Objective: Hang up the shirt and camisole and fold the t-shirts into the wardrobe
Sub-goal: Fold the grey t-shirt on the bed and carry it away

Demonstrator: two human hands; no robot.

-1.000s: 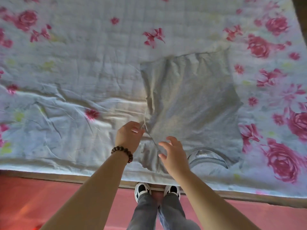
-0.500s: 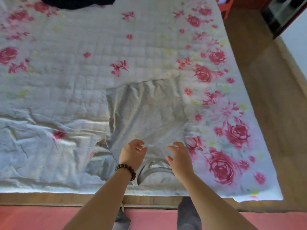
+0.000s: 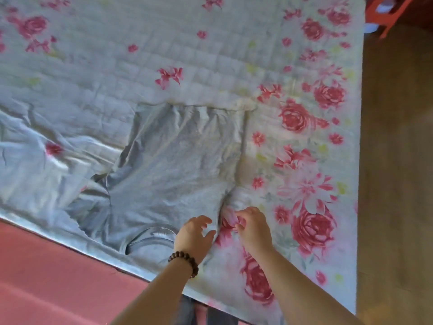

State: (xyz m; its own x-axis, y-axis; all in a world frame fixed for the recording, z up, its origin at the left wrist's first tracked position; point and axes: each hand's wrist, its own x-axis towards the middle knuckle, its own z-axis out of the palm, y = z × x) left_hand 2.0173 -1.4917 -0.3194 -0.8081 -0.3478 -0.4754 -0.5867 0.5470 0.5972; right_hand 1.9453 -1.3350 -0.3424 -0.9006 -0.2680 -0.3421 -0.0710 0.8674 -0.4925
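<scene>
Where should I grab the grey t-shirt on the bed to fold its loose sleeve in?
Probably the sleeve, at its outer hem, coming from the left. It alone sticks out past the body of the grey t-shirt, flat on the bedspread, while the right edge already runs straight. A pinch grip from above with the left hand, the nearer one, should do.

No word, brand or number can be read. The only thing that might carry print is a small pale neck label [image 3: 161, 234] inside the collar of the grey cotton t-shirt [image 3: 178, 165], which lies flat on the white quilted bedspread printed with pink roses [image 3: 210, 55]. The marks on the label are too small and blurred to make out.
</scene>
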